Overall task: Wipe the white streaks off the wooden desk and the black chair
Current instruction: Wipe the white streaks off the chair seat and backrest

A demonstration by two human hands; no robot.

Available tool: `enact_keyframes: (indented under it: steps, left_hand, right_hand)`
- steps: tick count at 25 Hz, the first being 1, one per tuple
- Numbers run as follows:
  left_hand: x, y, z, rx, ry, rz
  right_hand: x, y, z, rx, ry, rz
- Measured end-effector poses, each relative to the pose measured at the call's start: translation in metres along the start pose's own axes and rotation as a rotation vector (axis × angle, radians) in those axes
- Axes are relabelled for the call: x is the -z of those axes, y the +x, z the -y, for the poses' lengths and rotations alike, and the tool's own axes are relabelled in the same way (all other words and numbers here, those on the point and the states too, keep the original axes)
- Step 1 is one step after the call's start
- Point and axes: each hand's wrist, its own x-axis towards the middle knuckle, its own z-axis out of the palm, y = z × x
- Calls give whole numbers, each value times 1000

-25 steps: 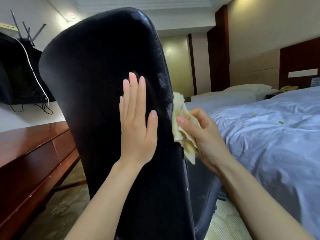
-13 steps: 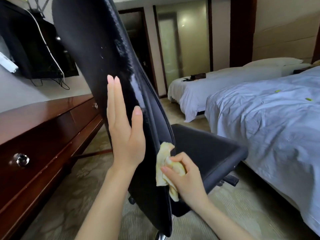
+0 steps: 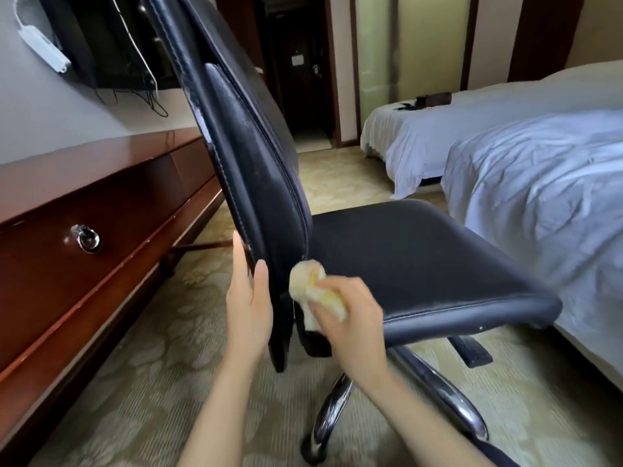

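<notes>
Gripping one yellow cloth [image 3: 315, 291], the right hand [image 3: 350, 318] presses one black chair [image 3: 421, 257]; the flat left hand [image 3: 247, 308] braces it.

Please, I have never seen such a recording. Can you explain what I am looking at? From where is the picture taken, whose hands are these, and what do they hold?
There is no machine here. A person works with bare hands and wears one camera on the head. It looks forward and down, so both arms come in from the bottom edge.

The left hand lies with straight fingers against the rear of the backrest of a black chair, with its thumb on the backrest's edge. The right hand grips a yellow cloth and presses it low on the chair, where backrest and seat meet.

On the left stands a wooden desk with a metal drawer handle. On the right is a bed with pale sheets, and another behind it.
</notes>
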Motion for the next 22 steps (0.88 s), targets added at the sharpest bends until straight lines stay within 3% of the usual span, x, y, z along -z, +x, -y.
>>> enact_keyframes:
  steps: [6, 10, 12, 15, 17, 19, 22]
  left_hand:
    - [14, 15, 9, 28, -15, 0]
    - [19, 21, 18, 42, -36, -8]
    - [18, 24, 21, 73, -43, -14]
    - [16, 30, 27, 115, -74, -33]
    - [15, 34, 32, 104, -86, -46]
    - [16, 36, 36, 104, -87, -58]
    - [19, 31, 41, 103, -85, -76]
  right_hand:
    - [-36, 90, 44, 383, -206, -40]
    - [-75, 85, 14, 584, -341, -101]
    - [-84, 67, -7, 581, -351, -99]
    - [-87, 43, -33, 521, -456, 36]
    - [-86, 27, -59, 517, -657, 239]
    - [-81, 9, -85, 461, -694, 461]
    - [-73, -1, -86, 432, -583, 421]
